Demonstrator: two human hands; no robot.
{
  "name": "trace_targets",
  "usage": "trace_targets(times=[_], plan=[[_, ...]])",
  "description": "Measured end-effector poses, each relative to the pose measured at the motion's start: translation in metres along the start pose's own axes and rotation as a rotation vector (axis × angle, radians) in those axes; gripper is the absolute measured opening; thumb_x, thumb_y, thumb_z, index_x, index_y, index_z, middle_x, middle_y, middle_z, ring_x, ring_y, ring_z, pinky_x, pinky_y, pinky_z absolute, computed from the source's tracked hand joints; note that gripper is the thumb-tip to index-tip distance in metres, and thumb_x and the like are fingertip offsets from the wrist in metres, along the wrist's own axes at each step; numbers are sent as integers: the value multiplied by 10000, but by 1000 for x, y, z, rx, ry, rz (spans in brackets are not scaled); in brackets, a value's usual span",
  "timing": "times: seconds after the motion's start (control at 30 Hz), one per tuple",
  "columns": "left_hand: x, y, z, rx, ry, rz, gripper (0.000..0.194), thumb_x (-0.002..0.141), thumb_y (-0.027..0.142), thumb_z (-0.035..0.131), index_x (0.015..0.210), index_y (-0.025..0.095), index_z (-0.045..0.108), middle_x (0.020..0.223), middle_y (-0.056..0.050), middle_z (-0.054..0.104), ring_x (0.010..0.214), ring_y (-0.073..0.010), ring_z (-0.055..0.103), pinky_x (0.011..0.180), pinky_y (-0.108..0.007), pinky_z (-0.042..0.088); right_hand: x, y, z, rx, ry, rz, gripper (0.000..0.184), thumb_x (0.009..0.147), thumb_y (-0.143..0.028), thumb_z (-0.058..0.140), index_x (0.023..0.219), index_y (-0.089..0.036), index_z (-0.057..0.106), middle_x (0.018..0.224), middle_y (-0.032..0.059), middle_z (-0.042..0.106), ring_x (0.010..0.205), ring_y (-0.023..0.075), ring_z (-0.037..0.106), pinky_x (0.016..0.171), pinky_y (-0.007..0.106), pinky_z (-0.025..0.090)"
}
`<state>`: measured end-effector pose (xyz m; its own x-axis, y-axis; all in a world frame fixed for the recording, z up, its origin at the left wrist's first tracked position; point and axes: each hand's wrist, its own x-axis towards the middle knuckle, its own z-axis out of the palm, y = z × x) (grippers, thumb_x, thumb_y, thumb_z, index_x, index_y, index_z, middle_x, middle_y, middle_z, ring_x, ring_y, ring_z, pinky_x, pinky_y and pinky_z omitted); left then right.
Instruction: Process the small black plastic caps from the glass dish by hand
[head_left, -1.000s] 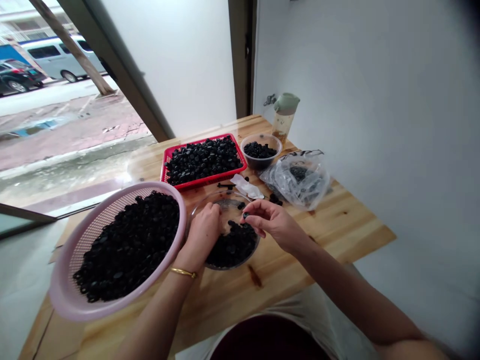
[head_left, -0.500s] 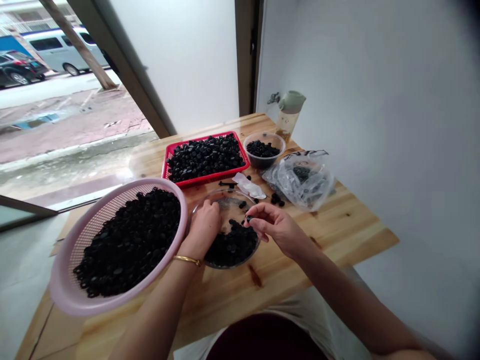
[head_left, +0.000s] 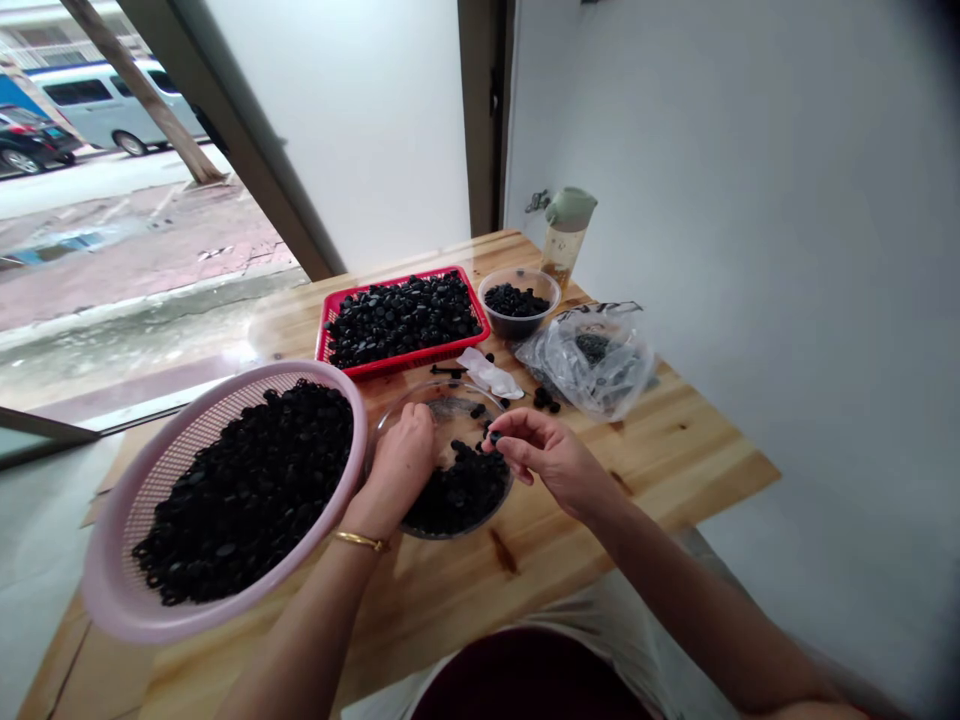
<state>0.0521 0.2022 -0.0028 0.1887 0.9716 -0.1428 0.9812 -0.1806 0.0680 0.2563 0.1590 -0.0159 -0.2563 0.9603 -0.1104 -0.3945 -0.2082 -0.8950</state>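
Note:
Between thumb and fingertips, my right hand (head_left: 551, 458) pinches a small round black piece (head_left: 495, 438) above the right rim of a clear bowl (head_left: 459, 534). A heap of loose black pieces (head_left: 457, 492) covers the near part of that bowl. My left hand (head_left: 405, 455), with a gold bangle at the wrist, reaches over the bowl's left side. Its fingers curl downward, and whatever they hold is hidden behind the hand.
A pink colander (head_left: 112, 590) full of black pieces stands at left. Behind are a red basket (head_left: 409, 361) of black pieces, a plastic tub (head_left: 517, 325) and a green-lidded jug (head_left: 566, 235). A plastic bag (head_left: 615, 375) and white packet (head_left: 489, 374) lie on the wooden table (head_left: 697, 450).
The view has shifted slightly, so the table and its things sit a little further left. Both hands keep nearly the same pose at the bowl.

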Motion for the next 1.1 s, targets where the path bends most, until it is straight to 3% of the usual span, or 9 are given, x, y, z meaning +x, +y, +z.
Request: trace_targets(times=[0.27, 0.53, 0.7, 0.9, 1.0, 1.1], plan=[[-12, -5, -12, -11, 35, -6, 310, 945, -18, 401, 1085, 134, 632, 1153, -153, 640, 921, -243, 712, 822, -338, 528, -2, 2, 4, 5, 35, 5, 351, 744, -428, 884, 956, -197, 727, 860, 30, 783, 489, 60, 470, 458, 215, 330], [1, -7, 6, -56, -23, 19, 219, 991, 161, 495, 913, 147, 698, 1018, -137, 655, 950, -260, 692, 854, -346, 525, -3, 10, 2, 44, -11, 10, 328, 773, -421, 866, 969, -193, 733, 863, 38, 777, 509, 65, 473, 473, 221, 329], [8, -4, 9, -168, -12, 5, 189, 915, 108, 545, 778, 148, 670, 936, -135, 674, 894, -269, 690, 852, -370, 521, -4, 8, 0, 33, -6, 3, 330, 780, -428, 856, 974, -192, 733, 848, 35, 771, 498, 66, 470, 464, 223, 331], [-4, 1, -2, -499, 152, -33, 131, 900, 158, 549, 788, 202, 599, 834, -68, 666, 844, -246, 657, 829, -369, 509, -6, 7, -2, 40, 5, -10, 318, 776, -420, 861, 971, -201, 737, 857, 31, 771, 496, 61, 469, 460, 218, 337], [-14, 4, -8, -762, 218, -61, 91, 910, 281, 566, 850, 219, 593, 774, -16, 652, 725, -196, 628, 709, -313, 508, -5, 8, -1, 43, 9, -8, 325, 778, -429, 859, 984, -205, 743, 880, 38, 779, 494, 62, 466, 455, 220, 335], [-20, 5, -10, -1054, 212, -104, 225, 888, 404, 574, 976, 201, 613, 750, 2, 642, 601, -156, 602, 566, -273, 488, -5, 10, 2, 46, 10, 1, 330, 783, -437, 857, 986, -202, 746, 894, 43, 786, 491, 60, 461, 453, 219, 334]])
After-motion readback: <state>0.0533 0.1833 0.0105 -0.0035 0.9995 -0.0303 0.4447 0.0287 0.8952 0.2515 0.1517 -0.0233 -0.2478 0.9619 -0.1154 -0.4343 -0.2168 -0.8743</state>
